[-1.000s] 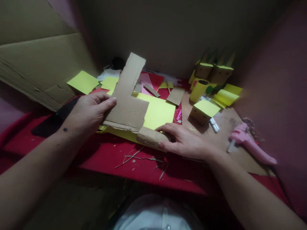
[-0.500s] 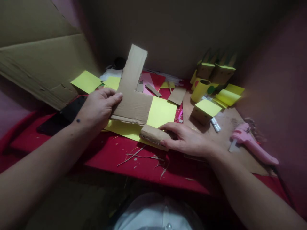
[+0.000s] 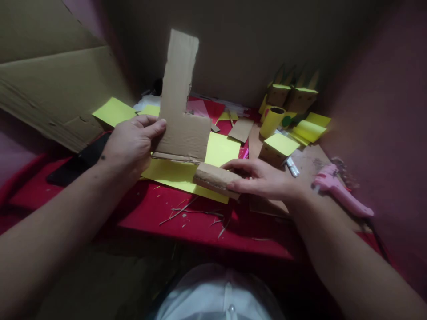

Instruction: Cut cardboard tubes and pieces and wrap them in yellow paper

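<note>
An L-shaped piece of cardboard (image 3: pixel 182 129) is held up by its left edge, pinched between the thumb and fingers of my left hand (image 3: pixel 135 138). My right hand (image 3: pixel 262 180) grips a small narrow block of folded cardboard (image 3: pixel 211 178) by its right end. This block lies just below the lower right corner of the L-shaped piece; whether the two touch I cannot tell. Beneath both is a sheet of yellow paper (image 3: pixel 170 174), partly covered by the cardboard.
A pink glue gun (image 3: pixel 343 191) lies at the right on a cardboard sheet. Behind it stand a yellow paper tube (image 3: pixel 271 123) and a small yellow-topped cardboard box (image 3: pixel 280 149). Thin scraps (image 3: pixel 190 211) litter the red tablecloth (image 3: pixel 200 231). A large cardboard panel (image 3: pixel 56 84) leans at the left.
The L-shaped cardboard has been raised and tipped more upright in my left hand. My right hand keeps its hold on the small block. The whole view has shifted slightly.
</note>
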The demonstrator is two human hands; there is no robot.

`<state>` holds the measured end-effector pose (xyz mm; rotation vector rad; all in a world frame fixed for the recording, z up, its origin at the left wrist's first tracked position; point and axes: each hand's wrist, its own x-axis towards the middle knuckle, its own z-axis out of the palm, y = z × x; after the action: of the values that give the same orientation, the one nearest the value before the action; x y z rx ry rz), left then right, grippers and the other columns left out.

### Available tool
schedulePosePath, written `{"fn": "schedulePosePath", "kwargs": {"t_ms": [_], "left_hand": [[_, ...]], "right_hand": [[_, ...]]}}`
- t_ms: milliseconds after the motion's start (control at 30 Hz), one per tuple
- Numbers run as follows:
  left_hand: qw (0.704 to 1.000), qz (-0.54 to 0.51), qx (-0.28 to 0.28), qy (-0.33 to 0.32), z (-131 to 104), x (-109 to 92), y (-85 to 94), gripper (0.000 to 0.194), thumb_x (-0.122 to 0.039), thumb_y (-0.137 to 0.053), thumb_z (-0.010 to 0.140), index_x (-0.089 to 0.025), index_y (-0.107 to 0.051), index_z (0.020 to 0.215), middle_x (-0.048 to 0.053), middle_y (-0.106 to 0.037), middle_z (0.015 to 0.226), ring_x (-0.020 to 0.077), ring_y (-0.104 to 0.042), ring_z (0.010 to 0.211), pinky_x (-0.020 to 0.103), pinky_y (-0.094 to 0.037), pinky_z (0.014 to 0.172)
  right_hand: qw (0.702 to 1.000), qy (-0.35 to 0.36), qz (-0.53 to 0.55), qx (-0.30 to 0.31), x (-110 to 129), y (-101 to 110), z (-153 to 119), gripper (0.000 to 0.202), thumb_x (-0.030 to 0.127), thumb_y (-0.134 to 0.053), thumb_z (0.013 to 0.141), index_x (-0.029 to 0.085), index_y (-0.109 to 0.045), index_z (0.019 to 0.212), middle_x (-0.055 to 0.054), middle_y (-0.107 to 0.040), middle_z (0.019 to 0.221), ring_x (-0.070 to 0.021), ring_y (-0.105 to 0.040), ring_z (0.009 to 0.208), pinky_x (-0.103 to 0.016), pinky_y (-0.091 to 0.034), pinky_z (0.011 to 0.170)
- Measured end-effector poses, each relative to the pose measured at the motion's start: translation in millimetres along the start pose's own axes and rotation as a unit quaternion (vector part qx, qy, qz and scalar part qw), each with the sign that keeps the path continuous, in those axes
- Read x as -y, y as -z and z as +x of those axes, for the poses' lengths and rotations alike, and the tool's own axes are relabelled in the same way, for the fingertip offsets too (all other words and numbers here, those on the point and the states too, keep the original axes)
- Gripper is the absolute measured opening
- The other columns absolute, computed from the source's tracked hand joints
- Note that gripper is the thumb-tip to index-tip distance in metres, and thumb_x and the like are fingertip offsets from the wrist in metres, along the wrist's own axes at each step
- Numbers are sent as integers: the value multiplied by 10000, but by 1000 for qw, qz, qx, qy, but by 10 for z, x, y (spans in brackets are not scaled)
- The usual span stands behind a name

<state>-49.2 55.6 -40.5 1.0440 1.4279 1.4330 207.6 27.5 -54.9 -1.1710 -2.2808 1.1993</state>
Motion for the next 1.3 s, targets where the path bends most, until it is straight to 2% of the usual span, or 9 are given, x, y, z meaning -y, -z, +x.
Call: {"fn": "schedulePosePath", "kwargs": {"t_ms": [100,233,400,533,667,767,1000,1133,1300], "left_hand": [[998,-19,44,36,-16,65,-70,106,-117,-633,864,-171,-663,779,-28,-673,643,110,-597,626,229,-489,673],[993,-22,94,74,-27,193,-187,117,-147,-676,819,-170,-650,707,-16,-670,639,110,-591,579,227,-479,589],[983,12,161,84,-133,361,-318,104,-238,-757,733,-184,-668,727,-5,-678,653,143,-608,584,255,-484,564],[978,36,192,71,-261,424,-355,189,-239,-813,613,-194,-651,700,-16,-661,628,155,-600,587,264,-479,561],[972,130,194,16,-281,406,-304,200,-185,-780,529,-198,-671,696,-37,-642,586,154,-570,575,252,-455,540],[955,216,201,-8,-188,393,-247,157,-220,-729,534,-204,-683,683,-26,-637,575,164,-557,564,250,-415,507],[924,277,262,20,14,346,-192,174,-379,-756,599,-209,-734,630,42,-680,623,180,-523,556,287,-363,521],[916,320,243,-10,4,333,-230,131,-333,-770,602,-208,-734,603,41,-703,635,198,-560,611,298,-380,585],[906,354,232,-11,2,317,-249,125,-299,-794,593,-194,-735,623,16,-684,603,185,-565,616,289,-351,598]], "right_hand": [[997,26,71,25,-3,130,-86,426,408,-680,844,163,-696,1193,-66,-733,1099,-231,-671,975,-313,-522,797],[993,6,114,40,10,271,-245,307,350,-739,782,212,-738,1056,-21,-729,1007,-210,-669,914,-283,-519,751],[974,-15,216,-73,-32,286,-310,268,314,-746,692,227,-740,945,-15,-713,920,-197,-651,823,-286,-498,694],[963,8,244,-117,-86,92,-188,353,331,-781,698,191,-705,1013,-35,-698,967,-209,-645,887,-311,-508,758],[978,36,172,-112,-80,-137,-80,385,359,-731,816,188,-653,1152,-47,-677,1068,-202,-625,965,-315,-496,807],[989,18,96,-107,-76,-209,-59,408,373,-694,863,208,-628,1230,-48,-666,1114,-204,-615,974,-325,-480,822],[996,-8,68,-65,-26,-236,-48,322,289,-638,828,183,-652,1131,-41,-673,1044,-196,-612,895,-302,-463,756],[998,-25,19,-56,70,-237,-55,363,266,-620,789,151,-662,1131,-32,-656,930,-184,-578,812,-295,-429,700],[997,-5,-51,-58,105,-235,-68,360,283,-596,807,139,-679,1126,-48,-670,968,-186,-570,843,-294,-422,723]]}}
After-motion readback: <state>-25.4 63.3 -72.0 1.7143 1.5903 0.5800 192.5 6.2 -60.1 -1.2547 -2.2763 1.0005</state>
